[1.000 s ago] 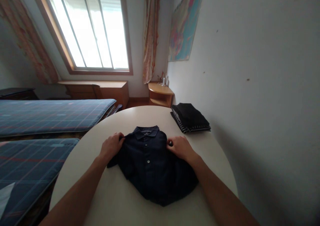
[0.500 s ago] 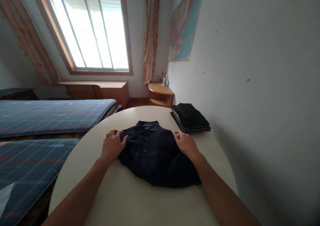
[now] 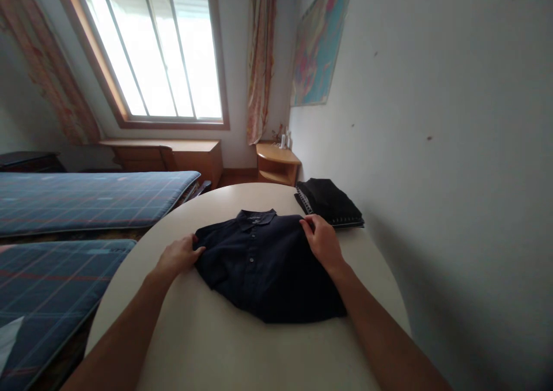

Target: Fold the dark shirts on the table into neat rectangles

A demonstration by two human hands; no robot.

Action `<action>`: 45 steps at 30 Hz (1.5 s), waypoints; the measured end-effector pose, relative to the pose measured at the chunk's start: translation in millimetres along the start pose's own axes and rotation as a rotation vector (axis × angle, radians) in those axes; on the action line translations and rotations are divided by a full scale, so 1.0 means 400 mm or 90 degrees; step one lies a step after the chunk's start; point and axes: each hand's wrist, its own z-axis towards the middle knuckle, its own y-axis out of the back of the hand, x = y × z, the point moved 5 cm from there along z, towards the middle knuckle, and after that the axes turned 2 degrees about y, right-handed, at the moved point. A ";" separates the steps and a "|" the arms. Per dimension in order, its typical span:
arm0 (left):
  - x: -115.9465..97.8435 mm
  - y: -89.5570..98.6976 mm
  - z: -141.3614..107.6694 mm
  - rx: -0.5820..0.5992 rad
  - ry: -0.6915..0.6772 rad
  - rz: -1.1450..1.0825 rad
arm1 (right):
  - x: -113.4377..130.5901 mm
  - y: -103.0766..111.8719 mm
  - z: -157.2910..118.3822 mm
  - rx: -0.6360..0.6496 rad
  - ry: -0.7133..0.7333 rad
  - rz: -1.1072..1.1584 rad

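A dark navy collared shirt point(image 3: 272, 270) lies spread on a round cream table point(image 3: 224, 356), its collar pointing away from me and its buttons facing up. My left hand point(image 3: 178, 255) grips the shirt's left shoulder edge between thumb and fingers. On the other side, my right hand point(image 3: 322, 238) pinches the right shoulder edge. Just beyond my right hand sits a stack of folded black clothes point(image 3: 330, 201) with white stitching-like marks along its edges.
Two plaid mattresses point(image 3: 86, 201) lie to the left of the table. A wall point(image 3: 453, 207) runs close along the right. Past the table stand a small corner shelf point(image 3: 279, 154) and a wooden desk point(image 3: 194, 146) under the window.
My left hand has moved left and now grips the shirt's edge, which is drawn out further left. My right hand has shifted slightly up, with the right shoulder pulled outward.
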 end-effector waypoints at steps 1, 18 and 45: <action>0.001 -0.002 0.010 -0.023 -0.011 -0.024 | 0.005 0.002 0.002 -0.020 0.029 0.037; -0.010 -0.021 0.031 -0.186 0.096 -0.552 | -0.035 -0.042 -0.057 0.328 -0.097 -0.142; -0.088 0.003 -0.005 -0.130 -0.032 -0.993 | -0.043 -0.027 -0.084 0.472 0.001 0.129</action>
